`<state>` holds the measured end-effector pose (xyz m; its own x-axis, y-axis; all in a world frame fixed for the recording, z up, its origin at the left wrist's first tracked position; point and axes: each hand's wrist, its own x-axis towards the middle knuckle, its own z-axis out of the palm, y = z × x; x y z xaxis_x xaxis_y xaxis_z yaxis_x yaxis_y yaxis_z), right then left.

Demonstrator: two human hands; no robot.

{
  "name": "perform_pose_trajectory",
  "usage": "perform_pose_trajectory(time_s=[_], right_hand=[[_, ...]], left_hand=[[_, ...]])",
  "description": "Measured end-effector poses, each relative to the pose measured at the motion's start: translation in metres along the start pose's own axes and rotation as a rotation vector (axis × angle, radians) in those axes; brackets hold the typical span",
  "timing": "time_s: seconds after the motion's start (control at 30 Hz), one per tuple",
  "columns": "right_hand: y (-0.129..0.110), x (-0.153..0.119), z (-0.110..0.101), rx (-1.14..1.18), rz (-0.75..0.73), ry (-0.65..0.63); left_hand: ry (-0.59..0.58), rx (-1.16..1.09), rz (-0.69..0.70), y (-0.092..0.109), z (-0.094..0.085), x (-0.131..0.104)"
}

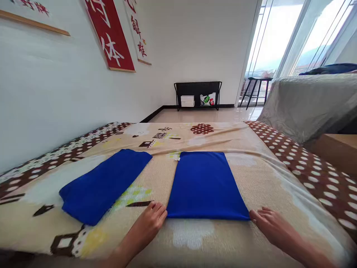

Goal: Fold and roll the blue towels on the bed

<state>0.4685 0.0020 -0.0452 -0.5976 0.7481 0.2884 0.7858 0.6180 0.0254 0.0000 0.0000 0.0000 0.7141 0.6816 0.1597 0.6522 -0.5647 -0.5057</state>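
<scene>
A blue cloth (205, 186), folded to a flat four-sided shape, lies on the patterned blanket (192, 242). A small white tag shows at its far left corner. My left hand (153, 219) pinches the near left corner of this cloth. At the near right corner, my right hand (266, 223) has its fingers closed on the edge. Between the two hands the near edge runs straight. To the left, a second folded blue cloth (104, 186) lies slanted and touches neither hand.
Polka-dot borders run along both sides of the blanket. Beyond it stand a black rack (198, 89) against the wall and a black stool (258, 89) by the window. At the right are a plastic-covered piece of furniture (312, 100) and a cardboard box (334, 152).
</scene>
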Motion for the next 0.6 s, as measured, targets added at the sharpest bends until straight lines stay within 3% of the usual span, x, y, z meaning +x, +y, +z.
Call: perform_pose_trajectory(time_s=[0.07, 0.13, 0.3, 0.37, 0.6], right_hand=[[-0.004, -0.011, 0.002, 0.053, -0.022, 0.015], [-0.008, -0.019, 0.005, 0.128, 0.05, 0.009], [-0.02, -0.021, 0.017, 0.352, 0.594, -0.046], [-0.025, -0.014, 0.021, 0.364, 0.709, -0.048], [-0.025, 0.0, 0.022, 0.491, 0.59, -0.159]], left_hand=[[-0.011, -0.13, -0.01, 0.003, -0.003, -0.003], [-0.014, -0.288, -0.083, 0.006, -0.004, -0.006], [0.02, -0.708, -0.531, 0.021, 0.008, -0.005], [0.021, -0.767, -0.65, 0.028, 0.016, -0.001], [-0.03, -0.907, -0.668, 0.029, 0.021, 0.006]])
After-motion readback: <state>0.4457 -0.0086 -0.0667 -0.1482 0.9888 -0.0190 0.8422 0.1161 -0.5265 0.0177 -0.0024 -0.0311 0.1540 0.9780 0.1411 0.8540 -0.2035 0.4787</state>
